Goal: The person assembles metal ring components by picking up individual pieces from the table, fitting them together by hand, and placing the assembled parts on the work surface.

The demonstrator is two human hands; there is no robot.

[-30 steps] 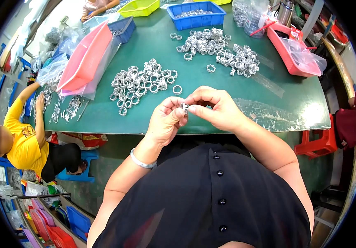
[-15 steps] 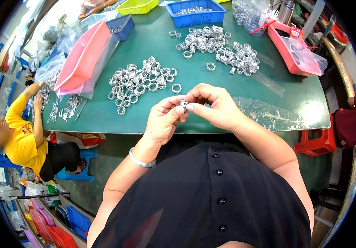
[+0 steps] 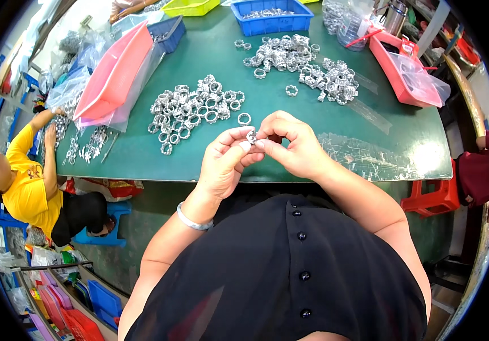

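A small silver metal ring (image 3: pixel 251 137) is pinched between my two hands above the near edge of the green table (image 3: pixel 199 165). My left hand (image 3: pixel 224 162) grips it with thumb and fingers from the left. From the right, the thumb and curled forefinger of my right hand (image 3: pixel 292 146) close on the same ring. Fingertips cover part of it. Just beyond my hands lies a single loose ring (image 3: pixel 244 119). A pile of similar rings (image 3: pixel 196 111) spreads to the left of it, and another pile (image 3: pixel 284 54) sits farther back on the right.
A tilted pink tray (image 3: pixel 113 74) stands at left, a blue basket (image 3: pixel 271 23) at the back, a red tray (image 3: pixel 403 77) at right. Clear tape (image 3: pixel 363 156) covers some tabletop. A co-worker in a yellow shirt (image 3: pixel 31 187) sits at left. A red stool (image 3: pixel 435 193) is at right.
The ring between my fingers has turned a little and sits slightly higher. Both hands keep nearly the same place. The co-worker's head and arms at left have shifted slightly.
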